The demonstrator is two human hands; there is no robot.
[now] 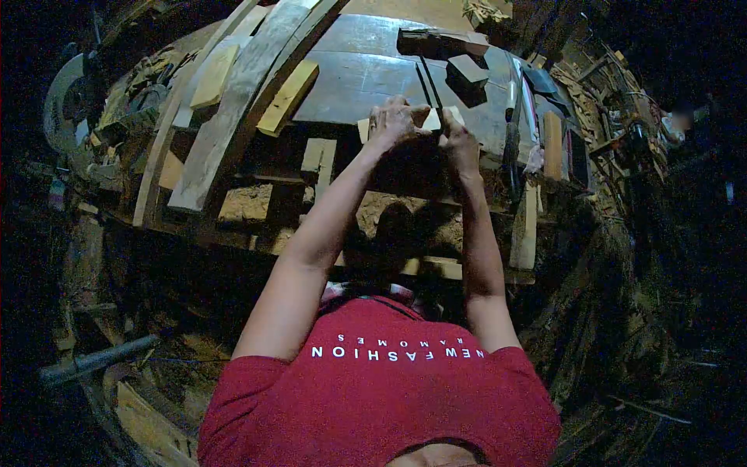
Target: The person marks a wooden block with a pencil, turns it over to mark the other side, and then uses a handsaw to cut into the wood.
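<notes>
Both arms reach forward to the near edge of a metal-topped work table (354,70). My left hand (397,122) is closed over a pale piece of wood (433,119), its fingers bent across the top. Just to its right, my right hand (461,145) grips pale wood (454,115) at the same edge, its thumb side toward the left hand. Between the hands, a thin dark blade or slot (429,82) runs away from me over the metal. Beyond the right hand lies a wood block (467,71) with a pale top.
Long planks (249,93) slope across the table's left side, beside a yellowish wood strip (288,97). A dark, rough-edged timber piece (440,43) lies at the back. Upright wood (552,144) stands at right. Another person (675,124) is far right.
</notes>
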